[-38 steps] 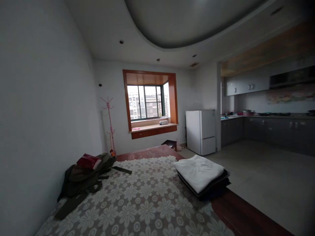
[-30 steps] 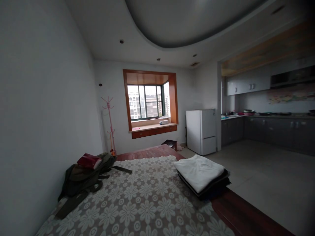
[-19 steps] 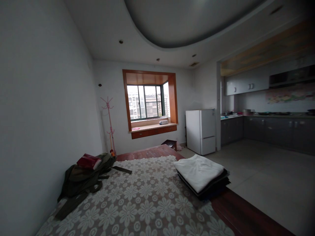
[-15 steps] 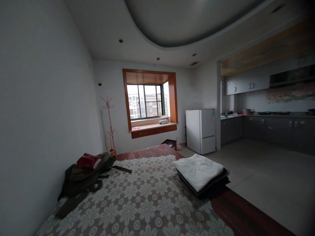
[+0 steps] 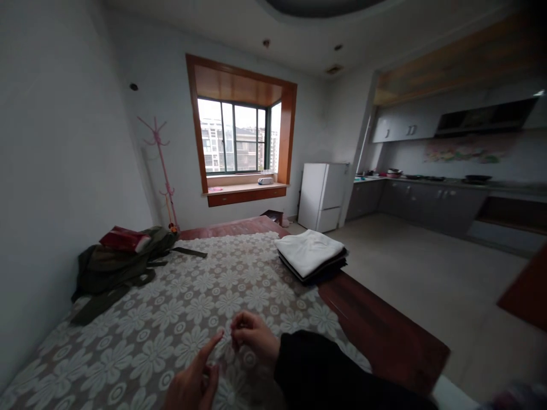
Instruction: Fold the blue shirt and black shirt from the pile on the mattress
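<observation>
Apparently both hands [image 5: 226, 359] pinch lacy (floral) bedspread [image 5: 179, 307].

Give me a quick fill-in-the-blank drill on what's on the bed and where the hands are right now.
1. The right hand pinches the ____-patterned lace cover.
2. The left hand points with its ____ finger extended.
3. The white top of the folded clothes stack lies near the bed's ____ edge.
4. A red book rests on the dark ____ by the wall.

Missing words: flower; index; right; backpack

No legible text, label, brand or number anywhere.
</observation>
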A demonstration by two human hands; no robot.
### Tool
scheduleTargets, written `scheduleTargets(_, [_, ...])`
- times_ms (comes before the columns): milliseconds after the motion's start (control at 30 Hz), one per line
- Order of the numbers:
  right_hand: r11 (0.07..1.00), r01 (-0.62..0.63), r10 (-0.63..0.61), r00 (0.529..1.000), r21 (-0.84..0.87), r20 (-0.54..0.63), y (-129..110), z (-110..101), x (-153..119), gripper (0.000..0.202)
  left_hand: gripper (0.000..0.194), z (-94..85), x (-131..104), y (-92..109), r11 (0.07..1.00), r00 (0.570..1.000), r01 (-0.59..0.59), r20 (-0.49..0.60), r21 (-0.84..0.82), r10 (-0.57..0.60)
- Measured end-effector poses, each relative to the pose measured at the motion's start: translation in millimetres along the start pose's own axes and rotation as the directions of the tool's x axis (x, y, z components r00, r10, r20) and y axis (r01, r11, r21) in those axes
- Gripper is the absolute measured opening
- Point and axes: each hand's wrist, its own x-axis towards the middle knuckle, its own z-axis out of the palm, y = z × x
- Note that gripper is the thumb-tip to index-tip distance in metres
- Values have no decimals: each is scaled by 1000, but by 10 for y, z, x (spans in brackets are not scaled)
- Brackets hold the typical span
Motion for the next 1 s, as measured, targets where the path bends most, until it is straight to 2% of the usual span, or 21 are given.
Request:
scheduleTargets(67, [992,31,-8,983,125,-181,-176,-257,-60,33,47,-37,15,6,999,999,-35,29,-36,36])
scheduleTargets(100, [983,65,-13,958,172,-287,-280,-419,-114,35,46,-53,23,10,998,998,-48,27,-35,49])
scheduleTargets(167, [959,138,11,856,249,-516,-493,-783,-252,32,42,-69,29,18,999,999,-49,-7,-19,49])
scheduleTargets(233, [935,196,70,716,297,-695,-697,-1151,-389,22,40,-66,24,26,999,999,-35,-33,-9,35])
scheduleTargets(300, [929,209,109,631,304,-768,-889,-1459,-481,13,39,-62,18,32,1000,1000,-22,-15,-8,22])
scheduleTargets(333, [932,199,122,617,304,-778,-978,-1576,-505,9,39,-66,17,33,1000,1000,-17,11,-11,17])
scheduleTargets(400, [935,159,156,621,318,-768,-1140,-1730,-513,5,38,-85,20,35,1000,998,-7,63,-18,9])
scheduleTargets(467, [932,102,207,634,347,-745,-1269,-1797,-489,18,38,-111,26,39,1000,995,3,96,-22,-1])
scheduleTargets(567, [925,19,280,645,380,-712,-1396,-1812,-447,34,38,-128,29,52,1000,995,13,97,-16,-11])
scheduleTargets(667, [916,-39,330,641,399,-693,-1464,-1813,-419,41,39,-123,22,71,1000,997,14,82,12,-14])
scheduleTargets(800, [912,-70,356,621,404,-698,-1515,-1842,-361,43,37,-129,19,93,999,997,-7,80,43,4])
scheduleTargets(1000, [934,-54,319,575,354,-753,-1550,-1797,-171,40,35,-144,29,91,999,996,-38,76,34,36])
